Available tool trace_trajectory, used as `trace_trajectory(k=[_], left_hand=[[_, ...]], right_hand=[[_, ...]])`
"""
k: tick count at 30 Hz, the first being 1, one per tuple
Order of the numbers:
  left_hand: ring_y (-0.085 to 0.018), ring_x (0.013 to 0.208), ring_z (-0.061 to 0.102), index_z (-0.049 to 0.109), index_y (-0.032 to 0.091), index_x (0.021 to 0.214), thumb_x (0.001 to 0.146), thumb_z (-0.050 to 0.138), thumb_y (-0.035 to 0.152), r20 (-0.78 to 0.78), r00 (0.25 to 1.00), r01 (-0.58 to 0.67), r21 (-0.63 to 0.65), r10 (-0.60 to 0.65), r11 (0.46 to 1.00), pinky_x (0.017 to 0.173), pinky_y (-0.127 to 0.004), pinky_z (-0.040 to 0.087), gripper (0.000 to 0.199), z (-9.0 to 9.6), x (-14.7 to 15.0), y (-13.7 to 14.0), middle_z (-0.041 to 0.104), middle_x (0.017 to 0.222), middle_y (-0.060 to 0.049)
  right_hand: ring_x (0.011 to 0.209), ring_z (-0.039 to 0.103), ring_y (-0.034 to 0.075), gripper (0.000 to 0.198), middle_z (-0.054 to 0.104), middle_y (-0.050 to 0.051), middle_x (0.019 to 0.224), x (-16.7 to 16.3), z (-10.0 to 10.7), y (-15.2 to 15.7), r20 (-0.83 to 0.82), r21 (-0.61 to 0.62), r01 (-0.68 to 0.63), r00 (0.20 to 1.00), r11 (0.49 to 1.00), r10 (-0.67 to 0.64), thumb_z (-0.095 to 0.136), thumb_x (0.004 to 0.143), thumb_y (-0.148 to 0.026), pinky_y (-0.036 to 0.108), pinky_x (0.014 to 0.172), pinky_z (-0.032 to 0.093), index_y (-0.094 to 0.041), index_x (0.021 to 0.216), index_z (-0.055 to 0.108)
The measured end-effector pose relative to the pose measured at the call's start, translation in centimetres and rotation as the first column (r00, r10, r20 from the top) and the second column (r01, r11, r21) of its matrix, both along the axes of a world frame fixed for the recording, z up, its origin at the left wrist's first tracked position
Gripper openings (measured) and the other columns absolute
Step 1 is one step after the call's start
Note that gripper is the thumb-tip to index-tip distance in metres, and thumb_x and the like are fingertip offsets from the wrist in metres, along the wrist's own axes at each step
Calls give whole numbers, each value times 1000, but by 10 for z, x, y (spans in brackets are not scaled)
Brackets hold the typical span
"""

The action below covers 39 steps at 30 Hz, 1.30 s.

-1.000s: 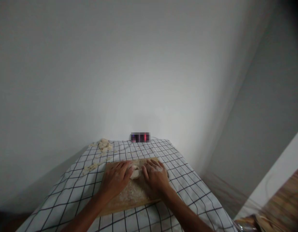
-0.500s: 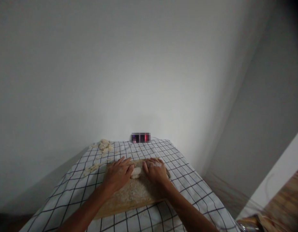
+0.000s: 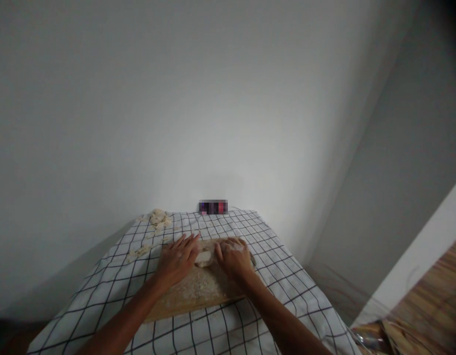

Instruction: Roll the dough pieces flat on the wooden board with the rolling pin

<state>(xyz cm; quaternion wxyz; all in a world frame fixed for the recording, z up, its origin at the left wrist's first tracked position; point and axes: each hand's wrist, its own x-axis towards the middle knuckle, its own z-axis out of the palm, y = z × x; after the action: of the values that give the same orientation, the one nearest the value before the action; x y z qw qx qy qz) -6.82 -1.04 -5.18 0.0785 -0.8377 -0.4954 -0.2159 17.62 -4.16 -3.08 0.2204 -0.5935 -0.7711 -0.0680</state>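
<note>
A pale roll of dough (image 3: 203, 259) lies across a floury wooden board (image 3: 192, 298), its middle showing between my hands. My left hand (image 3: 178, 256) rests flat over the roll's left part with the fingers stretched forward. Over the right part lies my right hand (image 3: 234, 255), palm down, flour on its back and its fingers slightly bent but not gripping. Both ends of the dough are hidden beneath the hands. A dark rounded edge of some object (image 3: 253, 260) shows just right of my right hand; its kind cannot be made out.
A checked cloth (image 3: 287, 291) covers the table. At the back left sits a heap of dough pieces (image 3: 159, 217), with more scraps (image 3: 141, 251) left of the board. A blurred-out dark and red object (image 3: 213, 207) stands against the wall. Items (image 3: 371, 337) lie low at the right.
The whole view has shifted slightly, so everything sits a little higher and further left. My hands remain on the dough, the left with its fingers a bit more together.
</note>
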Motion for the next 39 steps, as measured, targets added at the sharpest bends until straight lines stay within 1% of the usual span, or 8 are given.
trace_trajectory(k=[4, 8, 12, 15, 21, 29, 34, 39], left_hand=[[-31, 168, 52, 61, 24, 172, 120, 35, 41, -13, 1000, 3, 28, -2, 1000, 142, -54, 43, 60, -3, -1, -20, 61, 175, -9], [-30, 170, 50, 56, 24, 175, 121, 34, 44, -4, 1000, -16, -17, 16, 1000, 142, -52, 43, 62, -5, -1, -21, 58, 178, -7], [-35, 173, 44, 65, 28, 166, 120, 39, 40, -60, 998, -35, -77, 30, 996, 144, -57, 38, 55, -1, -1, -5, 55, 180, -6], [-41, 174, 40, 63, 26, 168, 120, 39, 39, -100, 991, -95, -105, 85, 990, 141, -68, 37, 55, 7, 2, 11, 53, 181, -11], [-49, 174, 37, 57, 19, 174, 120, 42, 44, -91, 982, -177, -144, 165, 974, 136, -82, 32, 61, 17, 9, 45, 51, 181, -21], [-47, 170, 42, 56, 21, 174, 122, 35, 50, -89, 973, -226, -234, 211, 946, 133, -75, 39, 62, 10, 7, 76, 51, 182, -20], [-48, 174, 38, 58, 22, 174, 120, 42, 42, -167, 959, -264, -229, 229, 937, 135, -80, 35, 60, 24, 13, 64, 49, 183, -18], [-46, 171, 44, 66, 23, 168, 116, 48, 36, -126, 961, -258, -74, 248, 963, 136, -76, 40, 57, 21, 15, 39, 59, 176, -16]], right_hand=[[137, 76, 29, 46, 83, 11, 144, 4, -8, -23, -47, 54, -1, 999, 999, 4, 47, 123, -41, 46, 125, 50, -24, 119, 89], [139, 75, 29, 46, 80, 12, 149, 4, -8, -24, -62, 65, 4, 998, 998, 0, 48, 122, -41, 46, 127, 49, -22, 122, 89], [147, 70, 30, 46, 80, 12, 149, 1, -1, -3, -46, 49, -5, 999, 999, 7, 46, 123, -40, 49, 132, 45, -21, 129, 88], [148, 68, 31, 44, 81, 13, 147, -1, 6, 17, -7, 14, 13, 1000, 1000, -12, 46, 123, -38, 52, 134, 41, -20, 131, 86], [130, 76, 29, 43, 85, 11, 132, -2, 22, 48, 174, -105, -39, 983, 994, 57, 41, 121, -29, 43, 111, 55, -24, 123, 83], [133, 74, 31, 43, 83, 13, 134, -6, 22, 74, 204, -137, 7, 979, 991, 21, 40, 122, -31, 46, 109, 57, -23, 122, 82], [135, 74, 31, 41, 82, 12, 138, -4, 20, 70, 216, -181, -6, 975, 984, 45, 40, 122, -30, 50, 111, 58, -25, 126, 80], [156, 62, 35, 42, 71, 14, 162, -2, 9, 46, 139, -94, 18, 990, 995, -5, 42, 123, -33, 63, 130, 44, -24, 138, 80]])
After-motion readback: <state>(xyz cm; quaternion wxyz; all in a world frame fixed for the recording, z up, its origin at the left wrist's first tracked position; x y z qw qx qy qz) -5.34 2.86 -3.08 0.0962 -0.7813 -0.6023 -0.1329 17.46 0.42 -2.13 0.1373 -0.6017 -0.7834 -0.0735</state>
